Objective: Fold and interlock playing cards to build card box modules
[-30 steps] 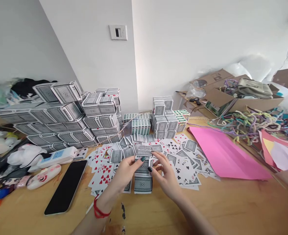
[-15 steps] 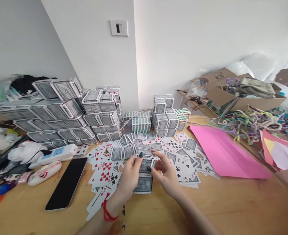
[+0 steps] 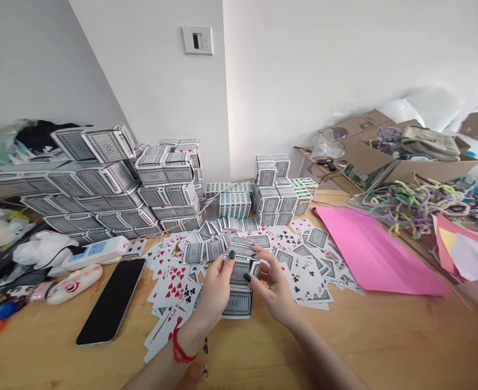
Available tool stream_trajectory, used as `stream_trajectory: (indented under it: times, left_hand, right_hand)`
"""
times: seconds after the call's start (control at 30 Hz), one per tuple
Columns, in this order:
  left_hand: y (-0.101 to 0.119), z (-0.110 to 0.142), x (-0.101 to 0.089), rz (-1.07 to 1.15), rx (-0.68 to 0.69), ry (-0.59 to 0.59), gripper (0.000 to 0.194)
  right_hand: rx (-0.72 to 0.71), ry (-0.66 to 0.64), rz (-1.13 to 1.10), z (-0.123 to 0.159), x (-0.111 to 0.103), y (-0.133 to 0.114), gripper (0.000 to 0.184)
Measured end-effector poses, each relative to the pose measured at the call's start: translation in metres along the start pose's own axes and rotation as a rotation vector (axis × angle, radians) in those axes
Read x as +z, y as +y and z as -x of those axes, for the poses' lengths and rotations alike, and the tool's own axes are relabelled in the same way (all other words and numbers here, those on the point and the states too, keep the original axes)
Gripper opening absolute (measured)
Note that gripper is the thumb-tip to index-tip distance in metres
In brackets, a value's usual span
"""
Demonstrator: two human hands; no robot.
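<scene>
Between my hands stands a small block of folded playing cards (image 3: 238, 304) with grey patterned backs, near the middle of the table. My left hand (image 3: 213, 290) grips its upper left side, the thumb along the edge and the other fingers mostly hidden behind. On the right, my right hand (image 3: 277, 292) pinches the upper part with a bent thumb and curled fingers, where a white card edge shows. Loose playing cards (image 3: 174, 287), some face up and some face down, spread out behind and to both sides of the block.
Stacked card blocks (image 3: 109, 184) rise at the back left, with a smaller stack (image 3: 277, 189) at the back centre. A black phone (image 3: 111, 303) and a white power strip (image 3: 96, 253) lie left. Pink paper (image 3: 377, 254), tangled pipe cleaners (image 3: 409, 208) and a cardboard box (image 3: 421, 168) occupy the right.
Both hands keep their places on the card block. My right fingers have curled in slightly, and the view has shifted a little.
</scene>
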State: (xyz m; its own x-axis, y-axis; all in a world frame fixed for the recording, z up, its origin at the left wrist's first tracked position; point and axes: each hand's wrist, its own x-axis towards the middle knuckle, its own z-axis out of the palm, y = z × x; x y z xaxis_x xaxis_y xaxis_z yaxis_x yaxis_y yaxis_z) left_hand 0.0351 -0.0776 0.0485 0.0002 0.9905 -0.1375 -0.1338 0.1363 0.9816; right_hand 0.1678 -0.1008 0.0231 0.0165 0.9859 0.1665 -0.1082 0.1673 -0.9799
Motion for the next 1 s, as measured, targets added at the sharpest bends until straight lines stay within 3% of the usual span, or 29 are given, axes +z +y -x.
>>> stream_trajectory:
  times: [0.43, 0.73, 1.0]
  left_hand:
    - [-0.010, -0.008, -0.006, 0.064, 0.002, 0.044, 0.026]
    - [-0.009, -0.009, -0.006, 0.305, -0.109, 0.133, 0.026]
    - [-0.014, -0.012, -0.008, 0.343, -0.109, 0.195, 0.022]
  right_hand:
    - [-0.010, -0.015, -0.056, 0.000, 0.004, 0.007, 0.022]
    - [-0.059, -0.018, -0.035, 0.000, 0.006, 0.014, 0.023]
    - [-0.085, -0.019, -0.012, 0.001, 0.006, 0.016, 0.022]
